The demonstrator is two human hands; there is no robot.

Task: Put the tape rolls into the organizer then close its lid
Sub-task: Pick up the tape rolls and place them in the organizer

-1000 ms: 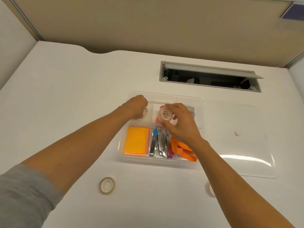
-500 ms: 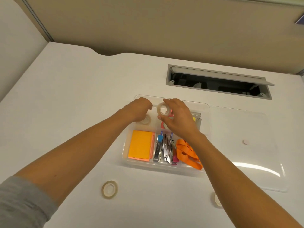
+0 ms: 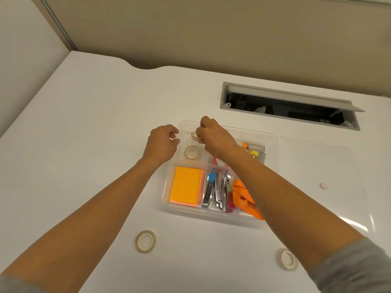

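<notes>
The right hand [image 3: 215, 138] is pinching a tape roll [image 3: 194, 136] over the organizer [image 3: 273, 140], beside the empty, half-curled left hand [image 3: 161, 143]; letting go comes next

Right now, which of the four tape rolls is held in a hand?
The tape roll pinched by the right hand above the organizer's far-left compartment. One roll lies flat inside it; two lie on the desk.

Clear organizer [image 3: 273, 138] open, lid [image 3: 330, 166] flat beside it, one tape roll [image 3: 192, 152] inside, one held [image 3: 194, 136], two on desk [image 3: 146, 241] [image 3: 287, 259]
</notes>
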